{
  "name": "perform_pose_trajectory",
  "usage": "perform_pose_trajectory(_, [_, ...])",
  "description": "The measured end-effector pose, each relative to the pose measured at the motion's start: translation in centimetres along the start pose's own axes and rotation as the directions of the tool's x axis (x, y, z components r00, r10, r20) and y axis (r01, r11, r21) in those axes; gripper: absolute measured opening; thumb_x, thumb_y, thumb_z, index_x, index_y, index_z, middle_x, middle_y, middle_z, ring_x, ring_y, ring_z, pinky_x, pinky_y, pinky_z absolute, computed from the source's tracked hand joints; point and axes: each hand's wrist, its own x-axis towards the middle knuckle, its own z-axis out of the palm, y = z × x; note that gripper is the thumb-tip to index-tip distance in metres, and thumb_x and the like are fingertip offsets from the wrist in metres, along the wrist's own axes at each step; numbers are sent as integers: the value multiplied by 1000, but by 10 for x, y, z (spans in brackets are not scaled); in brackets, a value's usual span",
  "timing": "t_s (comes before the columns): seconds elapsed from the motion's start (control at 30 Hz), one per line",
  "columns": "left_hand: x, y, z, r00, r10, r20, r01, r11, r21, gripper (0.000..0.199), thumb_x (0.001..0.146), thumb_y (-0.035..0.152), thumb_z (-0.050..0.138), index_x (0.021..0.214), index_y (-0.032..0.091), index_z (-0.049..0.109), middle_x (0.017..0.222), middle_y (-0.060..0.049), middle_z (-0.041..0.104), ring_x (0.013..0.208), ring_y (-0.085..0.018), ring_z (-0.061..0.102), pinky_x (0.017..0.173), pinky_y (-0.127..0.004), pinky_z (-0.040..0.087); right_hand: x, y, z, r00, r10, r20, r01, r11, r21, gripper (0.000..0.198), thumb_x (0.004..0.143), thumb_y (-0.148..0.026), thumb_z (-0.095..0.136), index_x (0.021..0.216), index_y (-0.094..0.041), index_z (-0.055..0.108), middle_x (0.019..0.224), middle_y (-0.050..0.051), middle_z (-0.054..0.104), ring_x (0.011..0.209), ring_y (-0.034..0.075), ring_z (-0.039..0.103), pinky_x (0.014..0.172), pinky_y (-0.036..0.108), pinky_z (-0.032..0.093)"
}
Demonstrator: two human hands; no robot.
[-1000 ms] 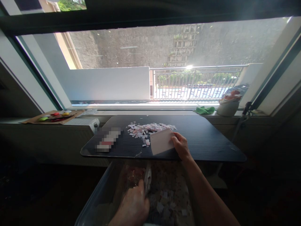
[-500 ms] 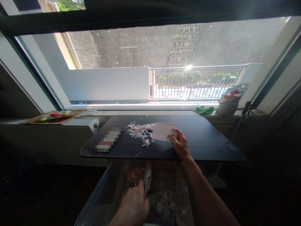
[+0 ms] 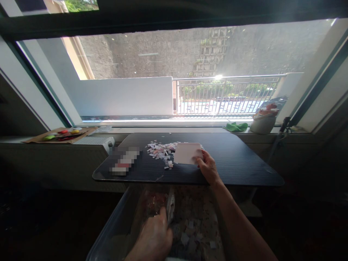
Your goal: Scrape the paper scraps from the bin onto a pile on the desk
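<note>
My right hand (image 3: 208,166) is closed on the right edge of a flat, pale pinkish-white card (image 3: 187,153), which it holds over the dark tabletop. The card's left edge is beside a heap of small white and pinkish paper scraps (image 3: 160,149), and the card hides some of them. Below the table's front edge, my left hand (image 3: 153,235) is closed at the pale, speckled edge of a clear plastic bag (image 3: 170,206) that has reddish bits inside. Shade hides part of this grip.
The black table (image 3: 233,166) stands under a wide window. A pixelated item (image 3: 125,161) lies at its left. Beneath is a clear bin (image 3: 108,228) with loose scraps. The sill bears a green cloth (image 3: 236,127) and a pale pot (image 3: 263,124); a radiator (image 3: 95,141) is on the left.
The card in my right hand has shifted slightly left and toward me, with its left end lower. My left hand has hardly moved.
</note>
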Motion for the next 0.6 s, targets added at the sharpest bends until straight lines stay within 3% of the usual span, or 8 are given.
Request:
perform_pose_trajectory(0.3, [1, -3, 6, 999, 22, -39, -22, 1000, 16, 47, 73, 19, 36, 119, 8, 37, 95, -14, 60, 92, -25, 55, 77, -36, 40, 0, 0, 0, 1000, -4, -12, 4, 1000, -11, 40, 68, -31, 51, 104, -15, 52, 83, 4, 61, 61, 13, 52, 52, 24, 42])
perform_pose_trajectory(0.6, [-2, 0, -2, 1000, 18, 6, -18, 999, -27, 39, 73, 19, 35, 111, 11, 42, 94, -13, 61, 89, -25, 57, 75, -35, 41, 0, 2, 0, 1000, 19, -10, -19, 1000, -12, 38, 68, -30, 50, 103, -16, 52, 83, 4, 61, 66, 14, 54, 53, 24, 43])
